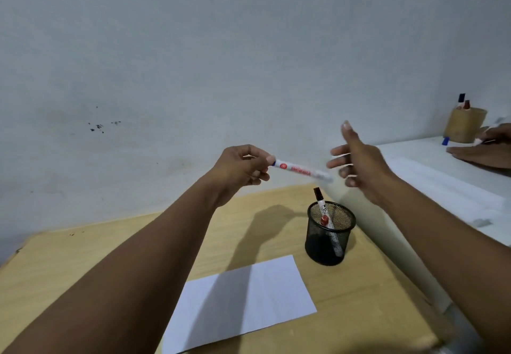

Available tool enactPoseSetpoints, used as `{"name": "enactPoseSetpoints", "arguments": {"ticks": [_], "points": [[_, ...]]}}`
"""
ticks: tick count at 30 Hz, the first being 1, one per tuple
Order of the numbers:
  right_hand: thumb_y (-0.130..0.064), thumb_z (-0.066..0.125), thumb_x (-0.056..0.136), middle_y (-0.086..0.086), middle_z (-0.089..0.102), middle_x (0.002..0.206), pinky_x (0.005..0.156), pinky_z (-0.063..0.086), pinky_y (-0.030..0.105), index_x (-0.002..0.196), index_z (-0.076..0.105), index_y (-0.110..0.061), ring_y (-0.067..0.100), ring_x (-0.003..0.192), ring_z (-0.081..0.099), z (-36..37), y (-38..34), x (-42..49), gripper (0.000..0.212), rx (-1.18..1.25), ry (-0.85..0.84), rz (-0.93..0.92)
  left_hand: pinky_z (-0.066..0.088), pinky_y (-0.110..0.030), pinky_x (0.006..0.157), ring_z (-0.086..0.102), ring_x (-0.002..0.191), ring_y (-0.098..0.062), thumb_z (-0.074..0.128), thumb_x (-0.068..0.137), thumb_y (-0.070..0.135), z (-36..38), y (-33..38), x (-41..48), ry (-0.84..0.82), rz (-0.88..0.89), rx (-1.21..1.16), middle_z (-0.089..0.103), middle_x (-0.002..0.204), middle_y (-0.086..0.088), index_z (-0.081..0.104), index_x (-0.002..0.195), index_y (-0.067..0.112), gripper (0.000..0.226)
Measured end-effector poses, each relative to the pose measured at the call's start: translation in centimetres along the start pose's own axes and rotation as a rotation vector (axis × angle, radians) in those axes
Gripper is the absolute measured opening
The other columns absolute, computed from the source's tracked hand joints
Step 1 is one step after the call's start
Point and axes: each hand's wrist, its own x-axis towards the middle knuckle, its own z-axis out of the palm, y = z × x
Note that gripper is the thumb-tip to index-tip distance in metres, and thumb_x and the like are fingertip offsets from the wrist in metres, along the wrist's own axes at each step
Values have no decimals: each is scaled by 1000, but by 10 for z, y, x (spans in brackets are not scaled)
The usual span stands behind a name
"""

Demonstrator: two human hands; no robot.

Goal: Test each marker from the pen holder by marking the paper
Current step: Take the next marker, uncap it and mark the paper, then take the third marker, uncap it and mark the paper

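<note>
Up at the left, your left hand (243, 165) is raised above the wooden desk (83, 265), its thumb and fingers pinched on the blue end of one white marker (301, 171). That marker has red print along its barrel and runs rightward and slightly down, toward your other hand; its far tip is blurred, so you cannot tell whether a cap sits on it. Below, one blank sheet of white paper (249, 298) lies flat on the desk, partly under the shadow of your left arm, with no marks that you can see. Just beyond the paper's far right corner stands one black mesh pen holder (329, 235), upright on the desk. One marker with a dark cap (322, 207) leans in it, cap end poking above the rim; so you can count two markers in all on your desk, one held and one in the holder. Above the holder your right hand (356, 160) hangs in the air with its fingers spread apart and its thumb up, gripping nothing, close to the held marker's tip but not clearly touching it. Further right, a white table (431, 176) adjoins the desk, and at its far end sits one tan cup (464, 127) with two pens in it, beside another person's hand (486, 149).
</note>
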Motion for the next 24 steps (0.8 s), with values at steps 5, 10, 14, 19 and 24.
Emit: {"name": "enactPoseSetpoints", "arguments": {"ticks": [5, 10, 14, 19, 24], "points": [[-62, 48, 94, 3, 79, 92, 75, 42, 38, 84, 70, -20, 21, 83, 57, -25, 15, 12, 48, -224, 192, -109, 54, -27, 67, 69, 73, -18, 74, 91, 13, 26, 7, 0, -135, 57, 237, 76, 74, 0, 70, 95, 4, 11], [-58, 52, 95, -1, 76, 87, 75, 44, 37, 86, 73, -18, 20, 83, 62, -16, 26, 9, 46, -293, 121, -171, 51, -26, 63, 69, 68, -17, 77, 88, 15, 66, -8, 4, -241, 86, 437, 78, 81, -10, 73, 97, 3, 15], [-56, 54, 96, 0, 76, 90, 75, 45, 35, 90, 74, -17, 18, 83, 62, -12, 35, 9, 45, -304, 56, -184, 47, -27, 74, 67, 83, -18, 75, 88, 31, 83, -15, 1, -312, 97, 765, 75, 97, -7, 72, 113, 22, 27], [-55, 52, 97, -1, 75, 88, 78, 47, 38, 86, 73, -19, 19, 82, 62, -12, 44, 12, 43, -301, 67, -168, 46, -27, 82, 63, 101, -19, 80, 81, 39, 86, -17, -6, -392, 58, 820, 68, 110, 0, 61, 128, 30, 52], [-53, 53, 97, -1, 74, 84, 74, 44, 36, 81, 71, -20, 19, 79, 62, -13, 49, 12, 41, -257, 77, -136, 52, -31, 80, 65, 88, -20, 83, 81, 25, 95, -23, -12, -293, 130, 771, 70, 100, -4, 69, 119, 19, 41]]}}
